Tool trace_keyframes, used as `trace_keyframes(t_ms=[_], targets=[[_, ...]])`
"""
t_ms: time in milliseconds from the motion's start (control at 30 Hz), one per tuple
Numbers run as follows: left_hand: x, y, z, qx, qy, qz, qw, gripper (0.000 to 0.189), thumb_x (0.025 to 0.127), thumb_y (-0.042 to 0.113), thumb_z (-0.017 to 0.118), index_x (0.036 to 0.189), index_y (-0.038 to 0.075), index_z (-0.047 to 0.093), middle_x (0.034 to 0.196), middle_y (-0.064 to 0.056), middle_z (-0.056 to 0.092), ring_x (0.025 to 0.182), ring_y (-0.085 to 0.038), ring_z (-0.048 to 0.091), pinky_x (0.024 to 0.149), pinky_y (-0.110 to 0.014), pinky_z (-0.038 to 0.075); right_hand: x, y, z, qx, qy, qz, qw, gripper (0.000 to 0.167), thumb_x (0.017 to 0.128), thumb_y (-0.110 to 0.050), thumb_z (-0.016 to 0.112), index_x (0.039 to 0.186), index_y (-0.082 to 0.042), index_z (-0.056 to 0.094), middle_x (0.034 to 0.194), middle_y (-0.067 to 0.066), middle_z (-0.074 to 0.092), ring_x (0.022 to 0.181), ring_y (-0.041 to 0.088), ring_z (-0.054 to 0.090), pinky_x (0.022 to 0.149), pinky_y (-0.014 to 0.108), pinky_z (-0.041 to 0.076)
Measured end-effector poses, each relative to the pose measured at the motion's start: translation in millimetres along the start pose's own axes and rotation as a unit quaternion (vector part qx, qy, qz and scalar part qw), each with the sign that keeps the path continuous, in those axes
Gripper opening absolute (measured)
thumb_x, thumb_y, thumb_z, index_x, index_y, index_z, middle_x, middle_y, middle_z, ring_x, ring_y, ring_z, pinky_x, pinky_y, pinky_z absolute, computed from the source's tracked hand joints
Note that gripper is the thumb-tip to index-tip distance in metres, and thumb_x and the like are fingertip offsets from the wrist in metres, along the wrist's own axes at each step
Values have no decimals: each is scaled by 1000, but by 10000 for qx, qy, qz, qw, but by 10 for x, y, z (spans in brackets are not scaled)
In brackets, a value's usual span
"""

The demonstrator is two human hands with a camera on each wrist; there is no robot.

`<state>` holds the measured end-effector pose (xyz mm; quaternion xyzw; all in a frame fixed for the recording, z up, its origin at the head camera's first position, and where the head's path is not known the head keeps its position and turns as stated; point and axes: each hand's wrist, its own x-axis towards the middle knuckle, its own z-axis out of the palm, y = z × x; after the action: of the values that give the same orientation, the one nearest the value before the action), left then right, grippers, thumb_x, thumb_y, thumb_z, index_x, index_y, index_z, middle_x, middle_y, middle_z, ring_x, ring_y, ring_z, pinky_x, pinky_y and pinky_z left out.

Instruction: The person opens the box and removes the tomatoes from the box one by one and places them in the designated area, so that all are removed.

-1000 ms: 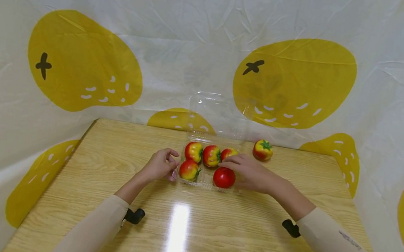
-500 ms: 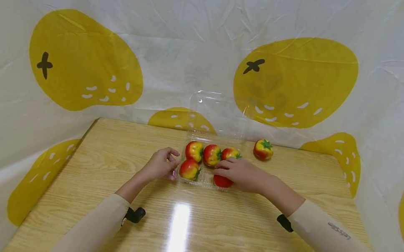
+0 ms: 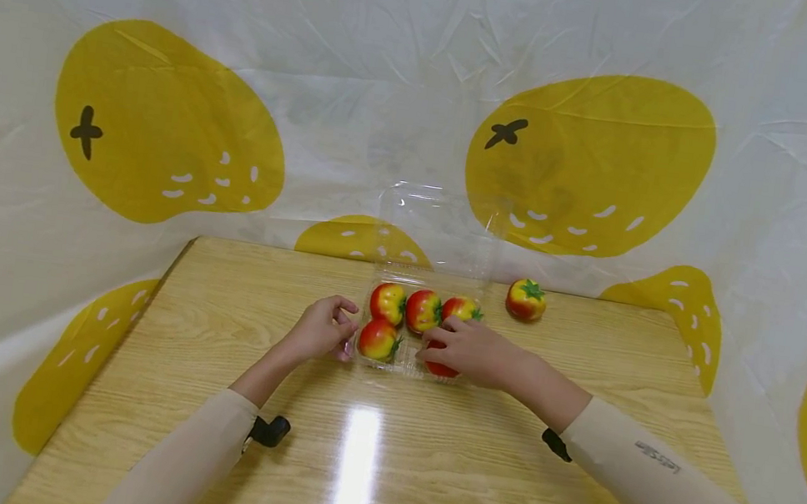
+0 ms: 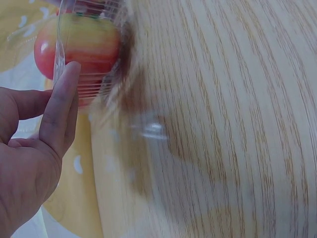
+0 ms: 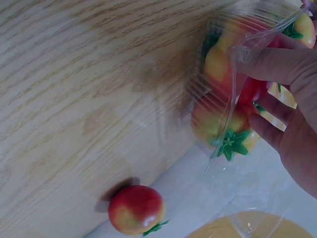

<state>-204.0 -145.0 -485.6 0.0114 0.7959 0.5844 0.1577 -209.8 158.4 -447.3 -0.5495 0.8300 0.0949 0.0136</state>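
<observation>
Clear plastic forms the mid-frame container (image 3: 409, 359) of five fruits (image 3: 378, 340), a sixth fruit (image 3: 525, 300) lying right, while the left hand (image 3: 322, 328), fingers nearly straight, touches its wall and the right hand (image 3: 476, 352) grips a red fruit (image 3: 441, 368).

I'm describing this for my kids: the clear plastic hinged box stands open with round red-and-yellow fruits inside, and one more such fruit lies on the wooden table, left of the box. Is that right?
Not quite: the loose round red-and-yellow fruit lies to the right of the clear plastic hinged box, as the head view shows. The rest holds.
</observation>
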Motion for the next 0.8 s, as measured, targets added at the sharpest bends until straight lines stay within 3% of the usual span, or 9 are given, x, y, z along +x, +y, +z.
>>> trace_keyframes(t_ms=[233,433,800], targets=[[4,-13,-6,105,10,108,9999,34,99,-1,64,131,-7,54,86,-14,63,52,-17,67,54,-44,65,46,-29,43,-234,-183,84,9995,43,94,-18,76,134,-29,67,136,4,62,107,27,53,82,38,57],[12,-18,-7,78,56,31,9999,33,99,0,65,131,-5,55,86,-14,62,53,-19,68,55,-44,65,39,-37,51,-293,48,70,9995,38,90,-19,79,126,-27,69,131,2,64,103,27,53,80,36,57],[0,-12,-5,201,54,40,9998,34,99,0,65,131,-5,55,88,-14,63,52,-17,67,57,-47,65,29,-25,46,-138,109,125,9998,36,91,-16,79,125,-23,67,131,2,66,105,27,54,86,38,58]])
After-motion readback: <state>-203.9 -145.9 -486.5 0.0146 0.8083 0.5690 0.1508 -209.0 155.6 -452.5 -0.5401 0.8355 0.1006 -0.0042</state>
